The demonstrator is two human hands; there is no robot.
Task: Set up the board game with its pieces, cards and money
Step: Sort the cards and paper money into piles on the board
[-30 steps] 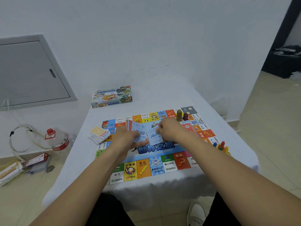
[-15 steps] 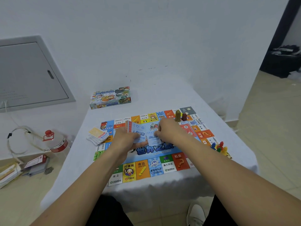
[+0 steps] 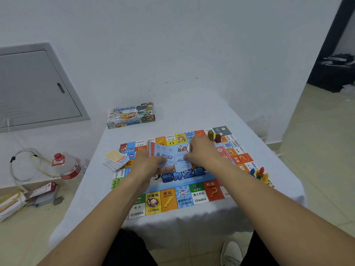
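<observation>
Blue note (image 3: 182, 164) drawn further out by right hand (image 3: 201, 152), left hand (image 3: 148, 162) gripping money stack (image 3: 159, 152)

White wall (image 3: 172, 45), seemingly tiled beige floor (image 3: 322, 150).

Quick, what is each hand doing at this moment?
Left hand: holds the stack of paper money.
Right hand: pinches one blue note from the stack.
</observation>
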